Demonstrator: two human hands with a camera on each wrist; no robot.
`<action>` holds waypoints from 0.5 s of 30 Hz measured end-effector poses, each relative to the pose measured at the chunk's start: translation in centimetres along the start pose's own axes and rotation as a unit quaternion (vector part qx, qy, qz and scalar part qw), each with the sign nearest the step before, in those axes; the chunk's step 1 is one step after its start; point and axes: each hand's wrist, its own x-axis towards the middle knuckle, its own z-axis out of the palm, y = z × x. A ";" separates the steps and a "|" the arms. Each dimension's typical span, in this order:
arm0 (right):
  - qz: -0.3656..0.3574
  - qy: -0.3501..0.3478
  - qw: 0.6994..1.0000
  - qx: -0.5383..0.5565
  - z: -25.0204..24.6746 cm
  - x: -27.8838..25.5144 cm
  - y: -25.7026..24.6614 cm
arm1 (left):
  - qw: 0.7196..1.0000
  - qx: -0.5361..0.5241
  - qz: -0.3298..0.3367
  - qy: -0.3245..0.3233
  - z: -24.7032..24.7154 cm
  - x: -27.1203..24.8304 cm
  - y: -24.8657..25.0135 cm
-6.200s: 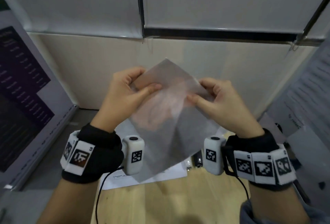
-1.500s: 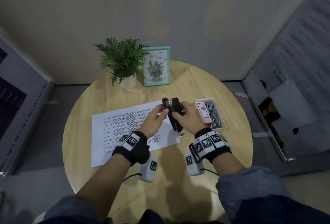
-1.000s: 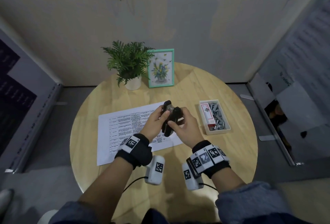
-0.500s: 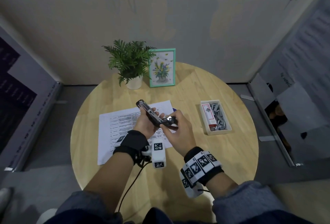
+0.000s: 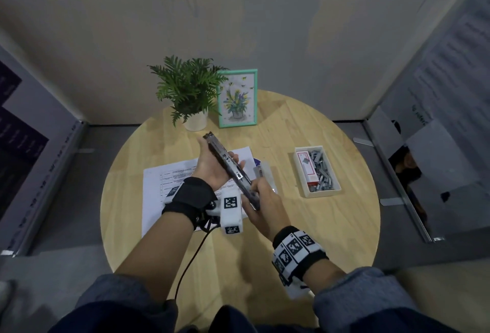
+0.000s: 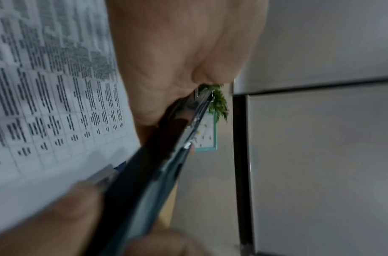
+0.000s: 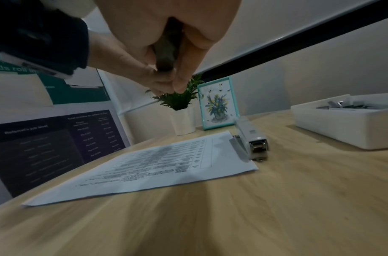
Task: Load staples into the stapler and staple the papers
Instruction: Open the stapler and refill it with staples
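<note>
Both hands hold a black stapler above the round wooden table, swung open into one long line. My left hand cradles its far half, fingers curled round it. My right hand grips the near end. In the left wrist view the stapler runs along my palm, its metal channel showing. In the right wrist view my fingers pinch its dark end. The printed papers lie flat under my hands. A white tray at the right holds loose staple strips and a red-and-white staple box.
A second, light grey stapler lies on the table at the papers' right edge, just beyond my right hand. A potted fern and a teal picture frame stand at the back. Panels and posters wall in the table.
Over the last second the black stapler went from shut and upright between my hands to swung fully open. My left hand now supports the far half and my right hand has drawn back to the near end.
</note>
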 end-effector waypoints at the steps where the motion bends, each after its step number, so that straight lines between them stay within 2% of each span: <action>1: 0.003 0.008 1.000 -0.001 -0.1 0.1 0.2 | 0.999 0.028 0.009 -0.014 0.2 -0.1 -0.3; 3: 0.010 0.001 1.000 -0.004 -0.4 0.3 0.9 | 0.994 0.098 0.040 -0.026 0.5 -0.2 -1.3; 6: 0.002 -0.061 0.998 -0.030 -1.4 0.3 1.6 | 0.981 0.175 0.078 -0.003 0.5 -0.1 -2.3; 8: 0.028 -0.017 0.999 -0.026 -2.7 0.7 2.9 | 0.973 0.209 0.098 0.003 0.2 0.0 -2.5; 11: 0.142 0.129 0.974 -0.118 -5.6 3.1 6.8 | 0.967 0.233 0.103 -0.004 -0.2 0.3 -2.6; 13: 0.239 0.130 0.942 -0.197 -7.7 5.0 9.0 | 0.967 0.237 0.094 -0.007 -0.1 0.4 -3.0; 15: 0.300 0.073 0.920 -0.242 -9.0 6.3 10.4 | 0.966 0.242 0.084 -0.010 0.0 0.6 -3.3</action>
